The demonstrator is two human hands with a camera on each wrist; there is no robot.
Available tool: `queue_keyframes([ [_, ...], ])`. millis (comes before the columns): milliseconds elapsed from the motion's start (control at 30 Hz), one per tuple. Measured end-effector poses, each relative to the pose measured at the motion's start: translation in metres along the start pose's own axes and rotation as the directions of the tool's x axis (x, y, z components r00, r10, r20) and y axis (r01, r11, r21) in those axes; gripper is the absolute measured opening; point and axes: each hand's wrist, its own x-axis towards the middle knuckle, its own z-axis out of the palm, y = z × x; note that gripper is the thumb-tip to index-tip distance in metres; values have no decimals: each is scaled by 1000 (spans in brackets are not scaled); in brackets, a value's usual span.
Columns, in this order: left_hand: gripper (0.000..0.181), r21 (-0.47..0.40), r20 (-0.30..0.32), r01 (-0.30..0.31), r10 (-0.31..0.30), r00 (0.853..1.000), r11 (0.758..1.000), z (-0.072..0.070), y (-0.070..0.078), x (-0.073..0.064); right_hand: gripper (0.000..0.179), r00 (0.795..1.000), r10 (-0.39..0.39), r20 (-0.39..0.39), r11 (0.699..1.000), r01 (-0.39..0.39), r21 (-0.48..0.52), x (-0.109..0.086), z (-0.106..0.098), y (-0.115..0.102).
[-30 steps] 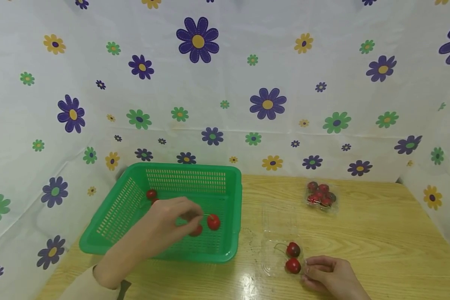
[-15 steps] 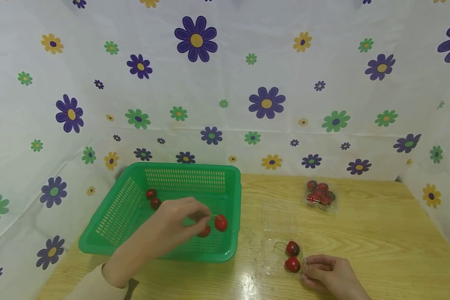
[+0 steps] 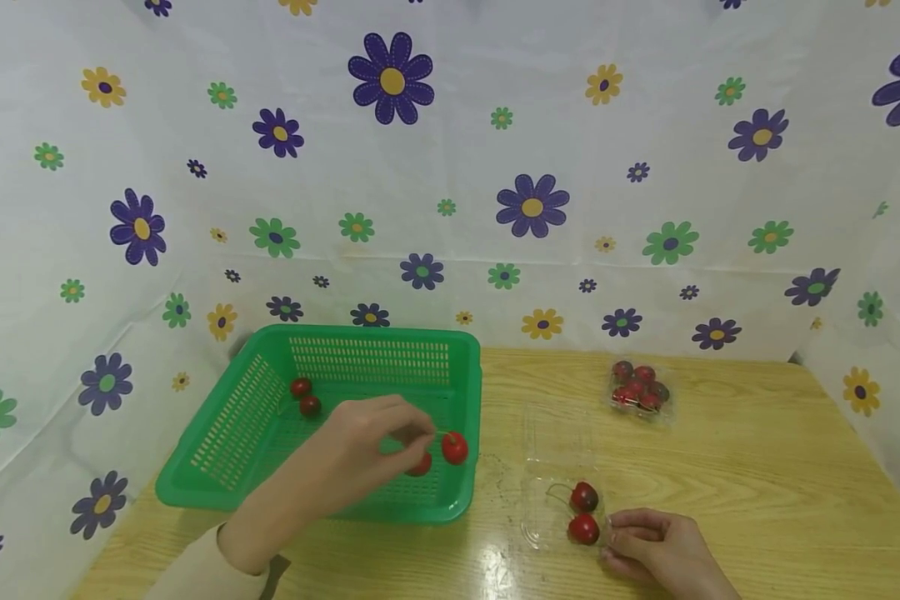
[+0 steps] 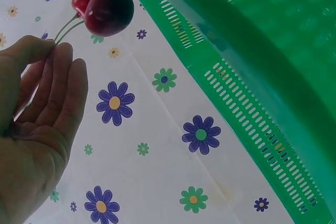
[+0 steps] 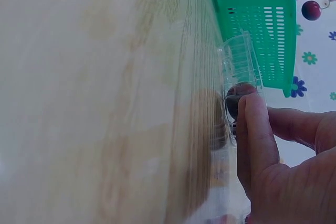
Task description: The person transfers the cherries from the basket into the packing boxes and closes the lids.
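Observation:
My left hand (image 3: 367, 442) pinches the thin green stems of two red cherries (image 4: 109, 13) between thumb and fingertips. They dangle over the right side of the green basket (image 3: 465, 400); in the left wrist view one overlaps the other. On the table, a clear plastic clamshell box (image 3: 537, 508) lies with its lid (image 3: 558, 437) folded back. Inside sit two dark red cherries (image 3: 583, 529), one with its stem showing. My right hand (image 3: 663, 546) pinches the box's right edge, thumb and fingers on either side of its wall in the right wrist view.
Two more cherries (image 3: 310, 406) lie in the basket's left part. Toward the back right stands another clear box (image 3: 641, 390) filled with several cherries. A flower-printed white sheet (image 3: 465, 158) rises behind and beside the wooden table (image 3: 750, 467).
My left hand has moved to the right with the hanging cherries, toward the basket's right rim. My right hand has stayed at the clamshell box.

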Motion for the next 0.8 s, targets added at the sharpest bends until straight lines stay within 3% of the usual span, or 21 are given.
queue_keyframes([
  [800,13,-16,30,-30,31,999,999,15,8,9,41,1000,-3,-3,1000,3,5,1,0,1],
])
